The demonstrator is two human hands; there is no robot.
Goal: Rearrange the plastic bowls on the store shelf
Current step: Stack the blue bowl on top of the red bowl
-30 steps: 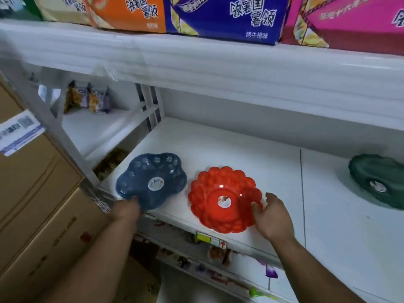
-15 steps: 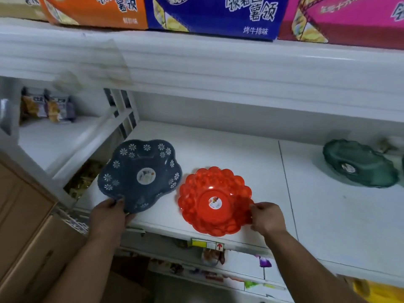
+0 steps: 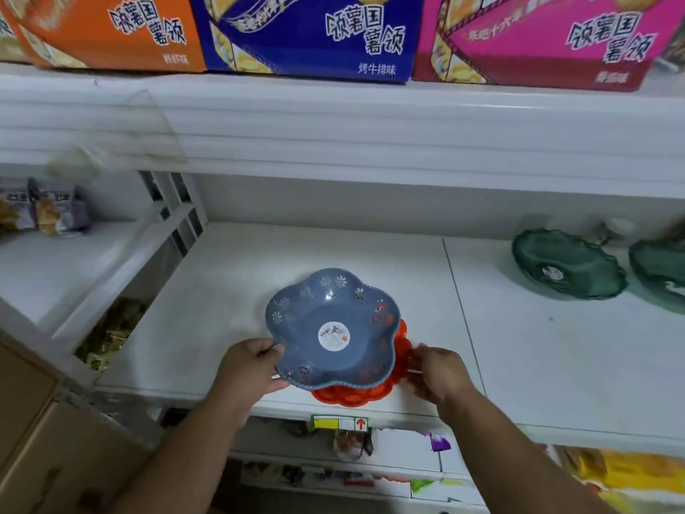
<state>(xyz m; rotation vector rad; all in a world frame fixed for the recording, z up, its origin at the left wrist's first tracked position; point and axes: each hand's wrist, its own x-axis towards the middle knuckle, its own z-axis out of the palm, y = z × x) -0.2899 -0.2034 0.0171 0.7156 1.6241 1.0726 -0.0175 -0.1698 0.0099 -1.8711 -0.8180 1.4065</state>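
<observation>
A blue flower-shaped plastic bowl (image 3: 330, 328) with a round sticker sits on top of a red scalloped bowl (image 3: 352, 395), near the front edge of the white shelf (image 3: 237, 276). Only the red bowl's right and front rim shows from under the blue one. My left hand (image 3: 248, 369) grips the blue bowl's left front rim. At the red bowl's right rim, my right hand (image 3: 437, 372) pinches the edge. Two dark green bowls (image 3: 567, 265) (image 3: 659, 268) rest farther right on the same shelf.
The upper shelf (image 3: 370, 116) overhangs with orange, blue and pink snack boxes (image 3: 307, 31) on it. Snack packets (image 3: 44, 209) lie on the left shelf section. Cardboard boxes (image 3: 33, 421) stand at lower left. A price tag (image 3: 339, 424) hangs on the shelf front.
My left hand has carried the blue bowl rightwards and set it over the red bowl. The right hand has stayed at the red bowl's right rim. The view has shifted right.
</observation>
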